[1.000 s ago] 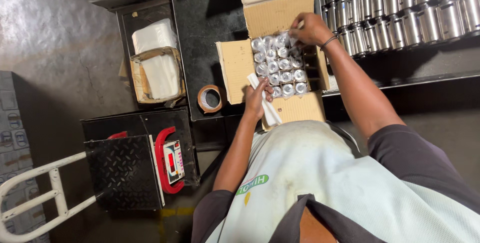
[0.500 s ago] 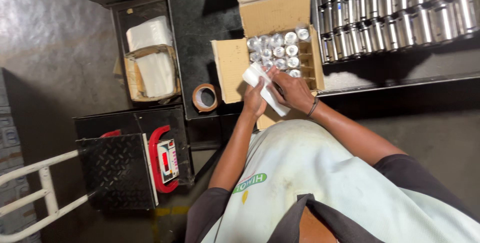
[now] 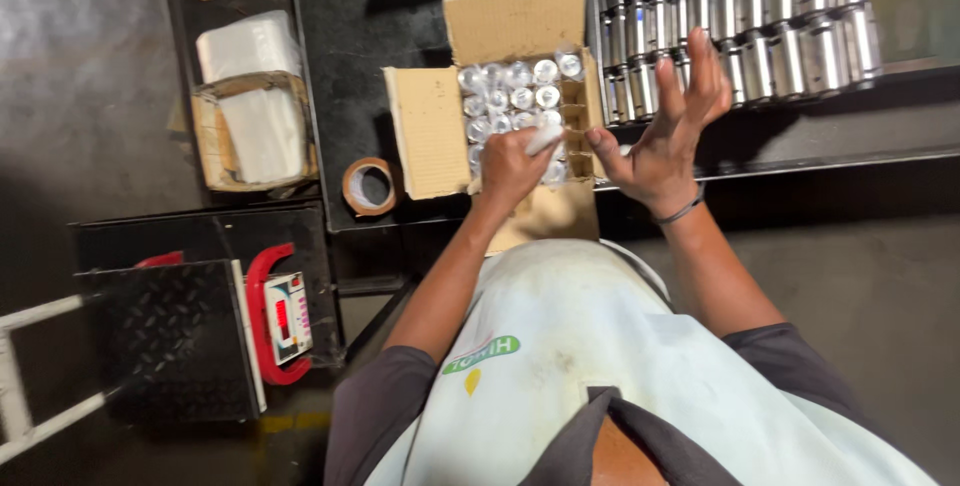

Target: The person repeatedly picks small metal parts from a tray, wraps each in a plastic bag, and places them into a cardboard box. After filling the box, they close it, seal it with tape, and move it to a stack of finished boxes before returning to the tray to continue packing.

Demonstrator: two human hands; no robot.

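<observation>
Head view, the only one I have. Left hand [image 3: 512,164] is closed around a small white plastic-wrapped cylindrical part [image 3: 545,138], grip tight, holding it right over the near edge of the open brown cardboard box with divider cells [image 3: 430,131]. Right hand [image 3: 668,131] is wide open, fingers [image 3: 700,66] spread and pointing up, nothing in it, just beside the box's right wall and in front of the rows of shiny metal cylinders [image 3: 760,16].

The box is mostly full of wrapped shiny parts [image 3: 515,96]; a few cells on the right look empty.

Risks, as I judge them: the wrapped part is slick film, held by one hand only, so it could slip and drop between box and body. The box overhangs the front edge of the black desk [image 3: 340,66]; a downward push into a near cell could tip it.

Surroundings: the desk is dark and matt, and also carries a roll of brown packing tape [image 3: 368,186] and a shallow carton of white plastic bags [image 3: 255,116]. Below left, a black checker-plate platform scale with red handle and display [image 3: 275,316] sits on a grey concrete floor [image 3: 80,96]. Lighting dim.
</observation>
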